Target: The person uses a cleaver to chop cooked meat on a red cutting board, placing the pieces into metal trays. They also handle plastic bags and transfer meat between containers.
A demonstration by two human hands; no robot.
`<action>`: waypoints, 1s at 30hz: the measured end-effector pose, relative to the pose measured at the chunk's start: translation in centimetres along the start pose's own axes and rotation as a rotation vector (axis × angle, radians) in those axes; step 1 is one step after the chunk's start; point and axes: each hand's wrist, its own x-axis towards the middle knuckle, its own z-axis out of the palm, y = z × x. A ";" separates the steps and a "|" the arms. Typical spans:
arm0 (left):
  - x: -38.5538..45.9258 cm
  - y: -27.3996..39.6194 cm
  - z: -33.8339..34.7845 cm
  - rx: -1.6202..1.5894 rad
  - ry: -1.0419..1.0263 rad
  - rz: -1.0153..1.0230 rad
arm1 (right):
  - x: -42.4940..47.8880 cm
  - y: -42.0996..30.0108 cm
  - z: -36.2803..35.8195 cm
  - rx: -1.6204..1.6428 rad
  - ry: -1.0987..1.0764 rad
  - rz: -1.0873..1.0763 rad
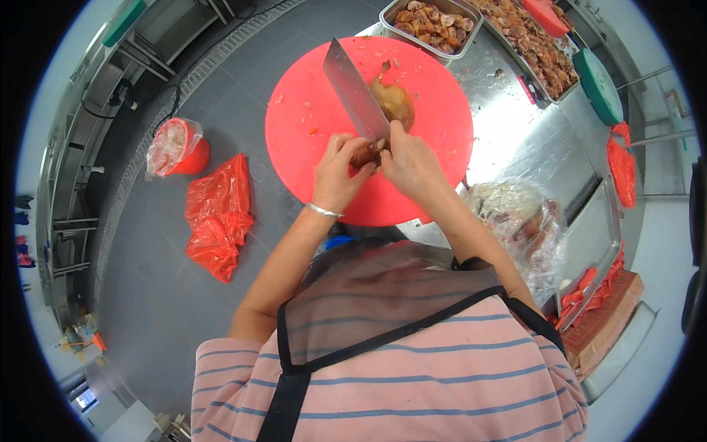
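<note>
A round red cutting board [309,160] lies before me. My left hand [335,174] pinches a piece of browned meat [362,156] near the board's front half. Close against it, my right hand [413,166] is closed at the lower end of a broad cleaver [353,91]; the handle is hidden by the hand. Its blade points away from me and slightly left, above the board. Right of the blade rests a cooked poultry leg [399,102], partly covered by the cleaver and my right hand. Small meat scraps are scattered over the board.
A steel pan of meat pieces [436,27] and a larger tray of meat [538,50] stand at the back right. Near my right arm lies a clear plastic bag [525,226] with meat inside. Left on the floor are a red bucket [193,157] and red plastic bags [218,204].
</note>
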 end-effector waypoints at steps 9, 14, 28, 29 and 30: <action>0.1 -1.4 -1.1 -0.197 -0.073 -0.092 | -1.5 1.3 0.4 0.145 0.096 0.014; -1.1 -2.3 -1.7 -0.133 -0.055 -0.117 | -3.5 -3.3 -5.4 0.339 0.273 -0.038; 3.7 -3.9 -4.6 -0.613 0.017 -0.434 | -2.9 2.1 2.0 0.174 0.078 0.013; 5.1 -4.7 -5.0 -0.532 -0.009 -0.445 | -3.1 2.3 1.6 0.313 0.044 0.083; 7.0 -5.6 -5.4 -0.451 -0.033 -0.448 | -3.2 2.4 1.1 0.452 0.015 0.148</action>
